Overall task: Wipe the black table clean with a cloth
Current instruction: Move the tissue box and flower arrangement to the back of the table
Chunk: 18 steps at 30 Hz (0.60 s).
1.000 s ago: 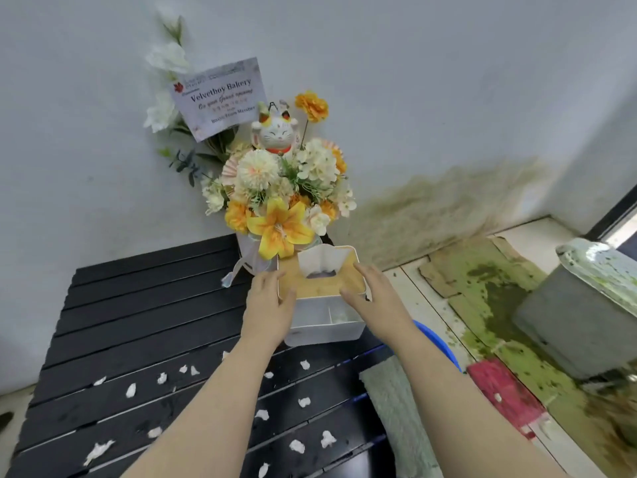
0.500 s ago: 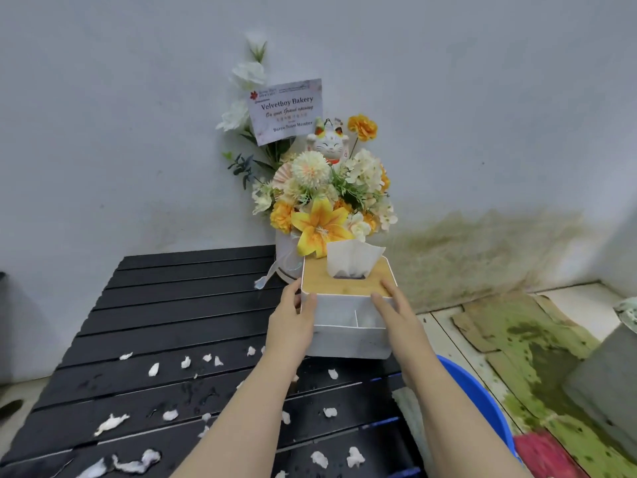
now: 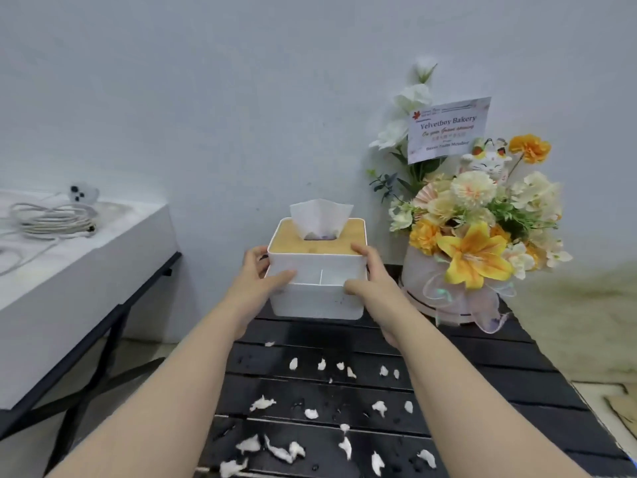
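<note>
Black table [image 3: 482,391] fills near centre-right; slats run left-right, strewn w/ white scraps [image 3: 275,451]. Tissue box [image 3: 317,270] is clasped at far edge by left hand [image 3: 256,284] and right hand [image 3: 374,282], beside flower arrangement [image 3: 475,236].

— What's ahead of me apart from the job?

— I see a white plastic tissue box with a bamboo lid [image 3: 316,270], one tissue [image 3: 320,217] standing out of its slot.

— And to my right?

— A round pink box of yellow and cream artificial flowers [image 3: 475,243], a white lucky-cat figurine [image 3: 486,163] and a printed card [image 3: 448,129] above.

— Left?

— A white slab-topped bench [image 3: 79,257] with coiled white cable [image 3: 51,220].
</note>
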Available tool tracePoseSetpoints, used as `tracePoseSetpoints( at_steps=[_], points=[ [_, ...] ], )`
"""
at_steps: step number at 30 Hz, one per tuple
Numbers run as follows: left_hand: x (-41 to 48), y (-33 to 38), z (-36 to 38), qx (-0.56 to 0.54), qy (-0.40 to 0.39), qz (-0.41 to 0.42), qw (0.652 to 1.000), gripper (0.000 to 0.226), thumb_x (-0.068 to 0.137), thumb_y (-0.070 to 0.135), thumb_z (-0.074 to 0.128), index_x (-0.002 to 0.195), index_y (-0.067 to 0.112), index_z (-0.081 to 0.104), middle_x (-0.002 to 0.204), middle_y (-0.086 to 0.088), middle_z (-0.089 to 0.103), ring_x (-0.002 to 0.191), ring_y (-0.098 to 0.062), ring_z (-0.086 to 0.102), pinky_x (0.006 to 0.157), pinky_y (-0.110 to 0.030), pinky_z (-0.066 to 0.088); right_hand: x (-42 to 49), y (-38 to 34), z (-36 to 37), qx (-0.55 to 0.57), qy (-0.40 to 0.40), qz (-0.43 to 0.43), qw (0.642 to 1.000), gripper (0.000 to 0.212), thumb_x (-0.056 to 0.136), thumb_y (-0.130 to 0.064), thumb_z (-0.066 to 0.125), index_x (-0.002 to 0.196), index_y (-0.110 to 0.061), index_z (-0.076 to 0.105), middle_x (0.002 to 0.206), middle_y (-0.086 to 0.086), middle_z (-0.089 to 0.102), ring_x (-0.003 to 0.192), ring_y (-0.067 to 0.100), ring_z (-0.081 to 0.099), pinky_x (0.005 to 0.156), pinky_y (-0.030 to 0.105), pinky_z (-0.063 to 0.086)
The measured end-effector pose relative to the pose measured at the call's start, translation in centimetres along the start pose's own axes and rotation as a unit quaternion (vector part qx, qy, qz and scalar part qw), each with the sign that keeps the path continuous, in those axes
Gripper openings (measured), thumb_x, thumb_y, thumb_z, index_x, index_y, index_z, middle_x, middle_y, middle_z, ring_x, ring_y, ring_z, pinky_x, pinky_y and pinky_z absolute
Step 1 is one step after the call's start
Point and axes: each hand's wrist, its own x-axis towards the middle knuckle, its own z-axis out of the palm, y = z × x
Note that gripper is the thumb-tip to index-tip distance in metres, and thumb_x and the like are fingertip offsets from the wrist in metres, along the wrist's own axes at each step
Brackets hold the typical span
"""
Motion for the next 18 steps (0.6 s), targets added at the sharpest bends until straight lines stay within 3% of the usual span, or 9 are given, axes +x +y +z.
tracePoseSetpoints(
  at_steps=[4,8,11,13,16,18],
  points=[
    [3.4,-2.0,-3.2,-0.008,-0.027,-0.025,0.999,0.074,0.080,0.014,0.069,0.138,0.023,0.024,0.138,0.009,0.047,0.116,-0.014,0.052,0.072,-0.019,0.045,5.1,2.0,2.9,-0.012,-0.055,0.015,0.998,0.081,0.078,0.004,0.055,0.139,-0.042,0.030,0.129,-0.001,0.045,0.113,0.021,0.049,0.087,0.031,0.048],
    [6.3,-4.7,-3.6,-0.014,-0.018,-0.035,0.999,0.073,0.081,0.009,0.068,0.139,0.022,0.026,0.136,0.006,0.046,0.109,-0.013,0.053,0.069,-0.017,0.045,8.2,4.7,4.4,-0.001,-0.053,0.030,0.998,0.083,0.079,0.005,0.057,0.141,-0.042,0.029,0.131,-0.005,0.043,0.115,0.017,0.048,0.089,0.029,0.048],
    [7.6,-6.0,-3.4,-0.015,-0.012,-0.032,0.999,0.070,0.081,0.005,0.067,0.138,0.022,0.028,0.127,0.007,0.047,0.095,0.001,0.053,0.063,-0.013,0.045,9.7,6.1,5.1,-0.002,-0.039,0.030,0.999,0.081,0.080,0.004,0.057,0.140,-0.043,0.031,0.134,-0.005,0.043,0.113,0.015,0.049,0.088,0.027,0.048],
    [8.3,-6.5,-3.2,-0.001,-0.001,-0.030,1.000,0.070,0.081,0.005,0.067,0.138,0.020,0.029,0.127,0.006,0.045,0.096,-0.002,0.053,0.063,-0.012,0.045,10.4,6.7,5.4,-0.023,-0.035,0.023,0.999,0.078,0.081,0.003,0.058,0.140,-0.041,0.032,0.141,-0.004,0.041,0.116,0.014,0.046,0.088,0.025,0.045],
    [9.6,-6.7,-3.3,0.086,0.038,-0.012,0.995,0.070,0.079,0.009,0.070,0.138,0.020,0.033,0.131,-0.001,0.042,0.107,-0.015,0.047,0.083,-0.025,0.047,11.2,6.7,5.7,-0.100,-0.020,0.001,0.995,0.072,0.084,0.000,0.059,0.142,-0.034,0.033,0.145,-0.002,0.038,0.122,0.018,0.043,0.090,0.024,0.040],
    [10.5,-6.4,-3.6,0.173,0.066,-0.010,0.983,0.068,0.078,0.015,0.072,0.136,0.021,0.038,0.132,-0.005,0.038,0.108,-0.017,0.043,0.097,-0.036,0.042,11.8,6.5,5.9,-0.144,-0.012,-0.011,0.989,0.071,0.085,-0.002,0.060,0.144,-0.030,0.031,0.148,-0.001,0.035,0.129,0.020,0.039,0.099,0.027,0.039]
  ],
)
